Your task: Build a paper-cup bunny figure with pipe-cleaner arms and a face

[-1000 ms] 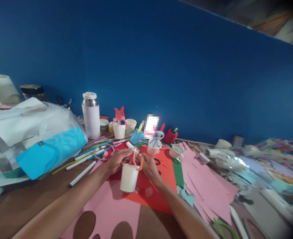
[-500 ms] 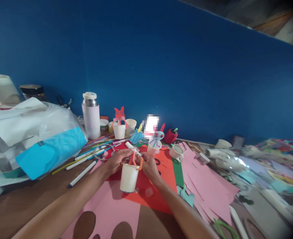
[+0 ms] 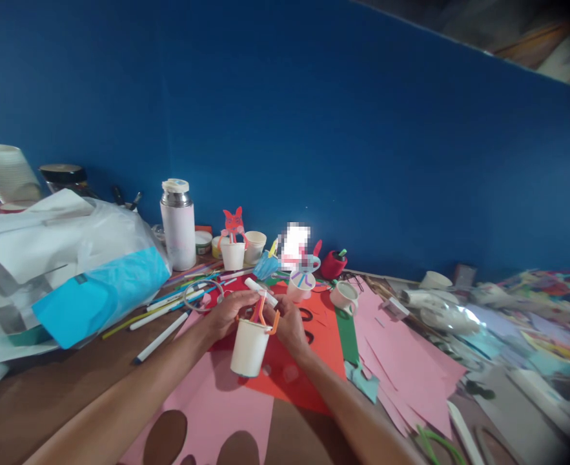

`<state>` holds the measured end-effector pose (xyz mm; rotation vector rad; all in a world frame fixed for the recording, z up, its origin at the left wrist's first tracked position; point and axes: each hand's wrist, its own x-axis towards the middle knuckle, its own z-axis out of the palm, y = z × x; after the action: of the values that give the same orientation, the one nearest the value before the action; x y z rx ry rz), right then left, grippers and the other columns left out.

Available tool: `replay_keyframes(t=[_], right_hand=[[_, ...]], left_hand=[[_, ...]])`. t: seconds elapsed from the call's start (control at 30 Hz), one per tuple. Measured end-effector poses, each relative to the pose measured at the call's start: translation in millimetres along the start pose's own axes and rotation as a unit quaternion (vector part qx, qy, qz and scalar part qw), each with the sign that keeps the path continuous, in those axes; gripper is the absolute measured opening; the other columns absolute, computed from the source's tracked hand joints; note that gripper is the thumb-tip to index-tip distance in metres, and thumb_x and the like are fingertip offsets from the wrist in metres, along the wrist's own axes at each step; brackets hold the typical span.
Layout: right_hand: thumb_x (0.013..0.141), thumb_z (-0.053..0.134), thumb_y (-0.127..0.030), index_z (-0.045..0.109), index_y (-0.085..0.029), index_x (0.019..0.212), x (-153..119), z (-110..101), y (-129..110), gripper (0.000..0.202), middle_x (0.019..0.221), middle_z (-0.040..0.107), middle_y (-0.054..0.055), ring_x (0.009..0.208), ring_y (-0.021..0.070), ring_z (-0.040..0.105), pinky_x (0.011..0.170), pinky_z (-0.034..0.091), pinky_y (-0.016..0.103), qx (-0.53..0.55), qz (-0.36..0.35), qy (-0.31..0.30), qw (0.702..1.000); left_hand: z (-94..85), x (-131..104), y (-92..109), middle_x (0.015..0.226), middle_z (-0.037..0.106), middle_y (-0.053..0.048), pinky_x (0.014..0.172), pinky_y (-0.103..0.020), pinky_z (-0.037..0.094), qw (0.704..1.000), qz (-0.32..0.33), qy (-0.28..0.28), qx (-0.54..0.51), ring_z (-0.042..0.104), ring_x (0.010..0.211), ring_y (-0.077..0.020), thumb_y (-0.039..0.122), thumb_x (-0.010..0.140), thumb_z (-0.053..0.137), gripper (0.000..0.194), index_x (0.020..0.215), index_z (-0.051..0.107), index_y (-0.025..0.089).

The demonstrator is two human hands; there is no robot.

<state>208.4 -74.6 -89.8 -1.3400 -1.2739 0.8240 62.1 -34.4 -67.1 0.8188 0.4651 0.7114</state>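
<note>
A white paper cup (image 3: 249, 349) with orange and red bent pipe cleaners (image 3: 263, 313) rising from its rim is held up above red and pink paper, tilted a little. My left hand (image 3: 230, 311) has its fingers closed at the back left of the rim, around the pipe cleaners. At the right side is my right hand (image 3: 287, 321), its fingers bent in near the orange pieces. A white marker (image 3: 260, 290) slants between the two hands, just behind the cup. The fingertips are partly hidden behind the cup and pipe cleaners.
Markers (image 3: 161, 337) and a white flask (image 3: 178, 226) lie and stand left, beside a plastic bag (image 3: 105, 226). Behind are a cup with a red paper cat (image 3: 234, 223) and a red pot (image 3: 334, 265). A mug (image 3: 344, 296) and pink paper (image 3: 405, 361) are right.
The cup has tilted slightly, its base shifting a little left and down. The orange pipe cleaner at its right has turned a bit. Both hands have barely moved.
</note>
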Motion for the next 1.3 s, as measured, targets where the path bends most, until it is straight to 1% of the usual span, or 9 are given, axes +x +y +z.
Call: replay_keyframes(t=[0.2,0.37,0.5,0.63,0.77,0.83,1.0,1.17,1.3], right_hand=[[0.070,0.059,-0.035,0.057,-0.012,0.080,-1,-1,-5,0.025,0.063,0.056,0.001,0.055,0.0115,0.048,0.049,0.037,0.021,-0.003,-0.017,0.012,1.000],[0.070,0.060,-0.036,0.059,-0.013,0.080,-2,0,-9,0.026,0.061,0.056,0.001,0.056,0.0125,0.050,0.050,0.038,0.023,0.003,-0.031,0.024,0.999],[0.071,0.059,-0.038,0.060,-0.014,0.083,-1,0,-8,0.026,0.064,0.058,0.002,0.057,0.0130,0.053,0.051,0.041,0.023,0.039,-0.038,0.046,0.997],[0.075,0.054,-0.034,0.057,-0.016,0.088,-2,-2,-12,0.023,0.071,0.061,0.002,0.063,0.0135,0.056,0.059,0.045,0.025,0.074,-0.053,0.057,0.994],[0.079,0.051,-0.031,0.053,-0.017,0.090,-3,-8,-20,0.018,0.082,0.061,0.003,0.074,0.0149,0.058,0.069,0.047,0.028,0.074,-0.072,0.097,0.990],[0.080,0.049,-0.031,0.050,-0.018,0.091,-3,-12,-22,0.017,0.084,0.060,0.004,0.074,0.0152,0.058,0.070,0.048,0.030,0.084,-0.077,0.109,0.988],[0.082,0.045,-0.033,0.046,-0.018,0.091,1,-17,-19,0.017,0.082,0.059,0.004,0.067,0.0143,0.058,0.068,0.049,0.031,0.106,-0.083,0.112,0.985],[0.079,0.051,-0.032,0.047,-0.018,0.100,4,-17,-14,0.025,0.086,0.059,0.004,0.072,0.0148,0.058,0.070,0.047,0.030,0.106,-0.083,0.112,0.985],[0.078,0.052,-0.031,0.050,-0.017,0.102,3,-17,-22,0.028,0.082,0.060,0.004,0.069,0.0142,0.056,0.067,0.046,0.028,0.102,-0.095,0.113,0.984]], left_hand=[[0.5,0,-2,0.074,0.066,-0.008,0.061,-0.027,0.045,1.000,-0.005,0.011,-0.006,0.061,0.063,-0.0164,0.018,0.073,0.057,0.017,0.086,0.066,0.010],[-2.7,1,-3,0.074,0.066,-0.007,0.060,-0.024,0.045,1.000,-0.003,0.020,-0.008,0.061,0.065,-0.0149,0.017,0.073,0.058,0.017,0.086,0.066,0.011],[-3.9,2,-4,0.073,0.065,-0.006,0.064,-0.024,0.046,1.000,0.000,0.025,-0.007,0.060,0.065,-0.0142,0.017,0.072,0.060,0.017,0.086,0.066,0.010],[-0.3,1,-4,0.081,0.066,-0.009,0.071,-0.027,0.046,1.000,0.000,0.006,-0.005,0.061,0.073,-0.0161,0.018,0.072,0.060,0.019,0.089,0.065,0.010],[1.0,-1,1,0.077,0.066,-0.008,0.064,-0.026,0.046,1.000,-0.003,0.007,0.007,0.061,0.070,-0.0161,0.018,0.070,0.061,0.018,0.087,0.064,0.011],[-1.3,-1,4,0.074,0.066,-0.008,0.060,-0.026,0.047,0.999,-0.016,0.016,0.024,0.061,0.066,-0.0168,0.020,0.069,0.062,0.018,0.084,0.064,0.011],[-11.5,0,10,0.079,0.066,-0.012,0.056,-0.033,0.047,0.995,-0.044,0.016,0.088,0.062,0.064,-0.0216,0.030,0.071,0.059,0.024,0.084,0.063,0.010],[-19.6,2,14,0.072,0.066,-0.012,0.051,-0.025,0.041,0.979,-0.034,0.029,0.200,0.059,0.057,-0.0174,0.036,0.071,0.059,0.033,0.086,0.064,0.007],[-20.8,4,16,0.067,0.065,-0.008,0.050,-0.023,0.038,0.968,-0.029,0.039,0.247,0.057,0.055,-0.0154,0.038,0.068,0.061,0.035,0.086,0.065,0.008]])
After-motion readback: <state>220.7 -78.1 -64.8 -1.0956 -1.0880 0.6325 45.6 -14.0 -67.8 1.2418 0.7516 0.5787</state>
